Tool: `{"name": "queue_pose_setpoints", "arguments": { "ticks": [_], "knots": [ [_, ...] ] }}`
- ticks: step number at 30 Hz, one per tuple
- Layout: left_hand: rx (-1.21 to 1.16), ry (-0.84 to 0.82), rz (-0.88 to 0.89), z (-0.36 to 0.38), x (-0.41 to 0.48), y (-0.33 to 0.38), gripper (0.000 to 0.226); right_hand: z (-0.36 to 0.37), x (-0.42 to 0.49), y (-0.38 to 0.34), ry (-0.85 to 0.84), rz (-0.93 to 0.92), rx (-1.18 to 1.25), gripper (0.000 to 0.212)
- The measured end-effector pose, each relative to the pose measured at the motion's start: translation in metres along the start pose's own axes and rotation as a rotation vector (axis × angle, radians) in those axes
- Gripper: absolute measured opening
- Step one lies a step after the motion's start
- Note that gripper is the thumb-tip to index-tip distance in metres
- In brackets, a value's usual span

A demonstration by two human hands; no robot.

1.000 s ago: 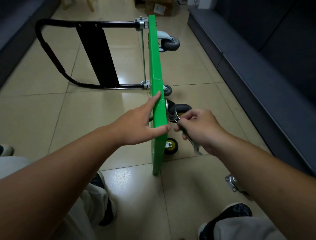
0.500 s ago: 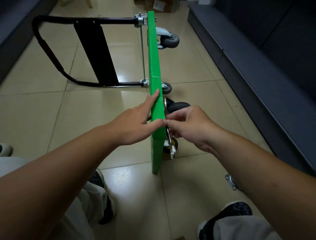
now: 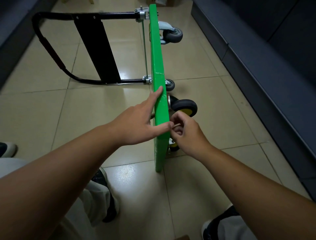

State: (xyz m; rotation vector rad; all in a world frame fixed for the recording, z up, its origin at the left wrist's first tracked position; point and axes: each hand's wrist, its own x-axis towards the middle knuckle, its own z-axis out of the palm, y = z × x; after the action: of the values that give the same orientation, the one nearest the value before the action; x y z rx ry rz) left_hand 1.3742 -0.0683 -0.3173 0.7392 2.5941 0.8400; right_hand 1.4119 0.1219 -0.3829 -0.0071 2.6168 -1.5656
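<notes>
One wide-angle head-worn camera faces forward and steeply down at the tiled floor [image 3: 51, 111]. The green cart deck [image 3: 158, 60] stands near, mid-view.

No text, label, brand, number or sign can be read. The green cart [image 3: 158, 68] shows no legible print, and the boxes [image 3: 171, 2] at the floor's far edge are cut off and too small to make out.
</notes>
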Motion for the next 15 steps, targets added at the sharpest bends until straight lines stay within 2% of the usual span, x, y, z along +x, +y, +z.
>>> {"name": "queue_pose_setpoints", "arguments": {
  "ticks": [2,4,7,9,10,12,15],
  "knots": [
    [0.002,-0.007,-0.006,-0.001,0.000,0.002,0.105,-0.006,-0.010,0.006,-0.017,0.020,-0.048,0.023],
    [0.010,-0.006,-0.011,-0.001,-0.001,0.002,0.106,-0.016,-0.023,0.014,-0.079,0.170,-0.236,0.021],
    [0.005,0.005,-0.006,-0.001,-0.001,0.000,0.100,-0.036,-0.045,0.017,-0.469,0.624,-0.591,0.013],
    [-0.009,0.002,-0.006,-0.001,-0.002,-0.001,0.099,-0.046,-0.053,0.011,-0.595,0.772,-0.625,0.021],
    [-0.015,0.002,-0.006,-0.001,-0.002,0.000,0.099,-0.052,-0.053,0.006,-0.570,0.767,-0.620,0.023],
    [-0.023,0.001,-0.004,-0.002,-0.002,0.000,0.099,-0.059,-0.046,-0.011,-0.385,0.674,-0.501,0.020],
    [-0.027,-0.010,-0.008,-0.003,-0.003,0.002,0.103,-0.064,-0.029,-0.053,-0.071,0.506,-0.059,0.011]
  ]
}}
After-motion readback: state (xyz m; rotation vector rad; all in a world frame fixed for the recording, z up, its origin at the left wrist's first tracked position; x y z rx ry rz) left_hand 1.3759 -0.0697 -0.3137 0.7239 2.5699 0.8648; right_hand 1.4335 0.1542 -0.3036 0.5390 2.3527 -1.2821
